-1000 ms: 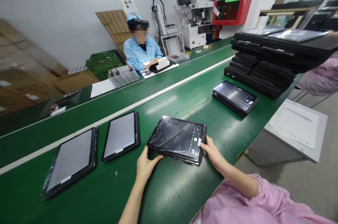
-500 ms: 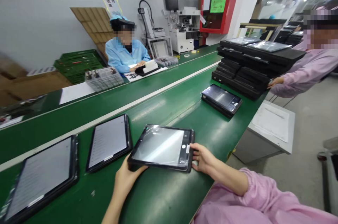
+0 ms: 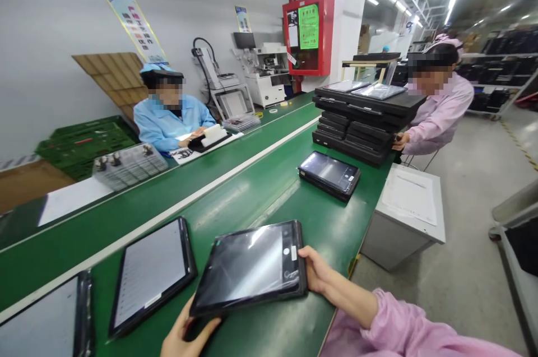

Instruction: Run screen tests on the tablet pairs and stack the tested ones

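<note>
A black tablet with a glossy film and a camera-app screen is held tilted over the green work surface. My left hand grips its near left corner, thumb below the edge. At its right edge, my right hand is closed round the side, with the fingers partly hidden behind it. Left of it lies a second tablet with a pale list on its screen. Another pale-screened tablet is cut off at the lower left.
Farther along the belt sit stacked tablets and a tall pile of black trays, where a pink-sleeved person has a hand. Across the belt, a person in blue works beside clear trays. A white-topped cabinet stands at right.
The tablet in my hands has tilted, its right side raised and its left corner lower. The camera view has swung right, shifting the surroundings left.
</note>
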Demonstrator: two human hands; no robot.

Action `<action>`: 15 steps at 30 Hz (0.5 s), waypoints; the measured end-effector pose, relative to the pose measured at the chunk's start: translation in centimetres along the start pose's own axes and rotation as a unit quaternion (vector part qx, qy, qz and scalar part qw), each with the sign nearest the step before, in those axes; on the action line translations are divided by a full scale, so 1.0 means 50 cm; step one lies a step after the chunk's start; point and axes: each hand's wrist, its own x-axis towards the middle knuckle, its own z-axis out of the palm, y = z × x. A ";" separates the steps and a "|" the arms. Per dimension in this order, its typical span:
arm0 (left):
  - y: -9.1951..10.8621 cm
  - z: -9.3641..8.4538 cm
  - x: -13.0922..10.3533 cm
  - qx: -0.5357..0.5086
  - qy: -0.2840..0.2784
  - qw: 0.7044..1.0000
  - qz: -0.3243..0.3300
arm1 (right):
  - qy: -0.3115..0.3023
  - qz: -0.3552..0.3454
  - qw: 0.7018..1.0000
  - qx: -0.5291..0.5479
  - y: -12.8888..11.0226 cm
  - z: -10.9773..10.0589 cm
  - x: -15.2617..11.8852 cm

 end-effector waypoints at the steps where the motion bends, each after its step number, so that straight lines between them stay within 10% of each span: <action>1: -0.001 0.008 -0.004 -0.031 -0.012 0.999 0.006 | 0.015 -0.015 1.000 0.015 -0.006 -0.005 -0.007; 7: -0.011 0.030 -0.002 -0.160 -0.064 0.983 0.063 | 0.122 -0.165 0.977 0.059 -0.098 -0.040 -0.057; 15: 0.022 0.034 -0.016 -0.172 -0.043 0.982 0.061 | 0.191 -0.394 0.898 0.041 -0.407 -0.107 -0.055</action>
